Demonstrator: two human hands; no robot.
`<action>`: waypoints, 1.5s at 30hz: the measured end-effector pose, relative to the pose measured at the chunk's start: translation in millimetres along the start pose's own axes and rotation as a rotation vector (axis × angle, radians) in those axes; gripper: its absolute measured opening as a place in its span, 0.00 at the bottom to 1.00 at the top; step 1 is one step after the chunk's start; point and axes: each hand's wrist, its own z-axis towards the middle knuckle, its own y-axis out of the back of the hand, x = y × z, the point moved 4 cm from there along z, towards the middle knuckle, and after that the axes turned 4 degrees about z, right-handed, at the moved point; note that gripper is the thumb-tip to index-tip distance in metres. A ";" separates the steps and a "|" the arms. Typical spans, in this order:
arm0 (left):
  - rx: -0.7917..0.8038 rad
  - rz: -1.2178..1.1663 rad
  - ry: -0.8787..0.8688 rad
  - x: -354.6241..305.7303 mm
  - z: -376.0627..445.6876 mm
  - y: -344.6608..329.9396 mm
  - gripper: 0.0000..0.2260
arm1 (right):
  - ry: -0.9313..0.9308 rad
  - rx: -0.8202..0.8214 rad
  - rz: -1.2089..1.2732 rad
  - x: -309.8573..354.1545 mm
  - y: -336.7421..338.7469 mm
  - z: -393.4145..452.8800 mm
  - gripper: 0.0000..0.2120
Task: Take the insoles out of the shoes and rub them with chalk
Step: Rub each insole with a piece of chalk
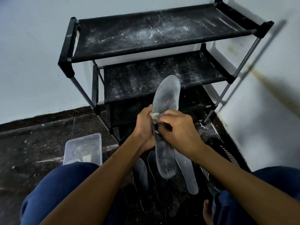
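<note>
While left hand (144, 125) grips one insole (165, 127), right hand (177, 127) pinches chalk (155, 116), three insoles (186, 169) below

The black shoe rack (155, 34) fills the upper middle of the frame, its two dusty shelves bare and open from above. Its grey legs (227, 88) bar the way at the right, close to the white wall (267, 111). Both hands (162, 127) and the raised insole (165, 120) crowd the centre, just before the lower shelf. Below them, several flat insoles (186, 169) and a striped shoe (227, 155) cover the dark floor (32, 143) between the knees (61, 184). A clear plastic box (82, 148) stands at lower left; the floor left of it is open.
</note>
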 end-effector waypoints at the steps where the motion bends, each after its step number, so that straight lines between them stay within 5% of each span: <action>1: 0.006 -0.002 0.005 -1.5 -1.4 1.9 0.24 | 0.005 0.027 0.037 -1.6 -0.3 0.9 0.03; 6: 0.166 -0.067 0.072 -7.0 -13.0 2.5 0.40 | -0.094 0.142 0.263 -7.5 6.0 8.1 0.05; 10: 0.139 -0.055 0.150 -6.3 -10.6 1.1 0.41 | -0.178 0.238 0.337 -7.7 7.8 9.5 0.07; 16: 0.128 -0.087 0.056 -9.4 -11.6 -7.4 0.29 | -0.069 -0.234 0.097 -5.1 23.2 12.9 0.06; 20: 0.088 -0.113 0.057 -12.2 -10.7 -4.4 0.21 | -0.037 -0.152 0.012 -0.7 8.8 3.6 0.10; 23: 0.074 -0.118 0.057 -13.2 -9.1 1.3 0.29 | -0.023 -0.156 0.049 0.6 5.7 -0.4 0.12; 26: 0.104 -0.088 0.069 -13.4 -10.0 0.2 0.40 | -0.103 -0.160 0.151 -1.7 6.5 2.3 0.14; 32: 0.072 -0.041 0.047 -15.0 -12.2 -5.0 0.39 | -0.334 -0.053 0.586 -11.0 6.7 12.1 0.09; 40: 0.040 -0.057 0.025 -13.7 -13.3 -5.5 0.32 | -0.222 -0.184 0.210 -7.8 16.7 8.5 0.07; 45: 0.013 -0.098 0.037 -15.4 -8.7 1.5 0.28 | -0.032 -0.119 0.033 2.9 5.5 1.3 0.11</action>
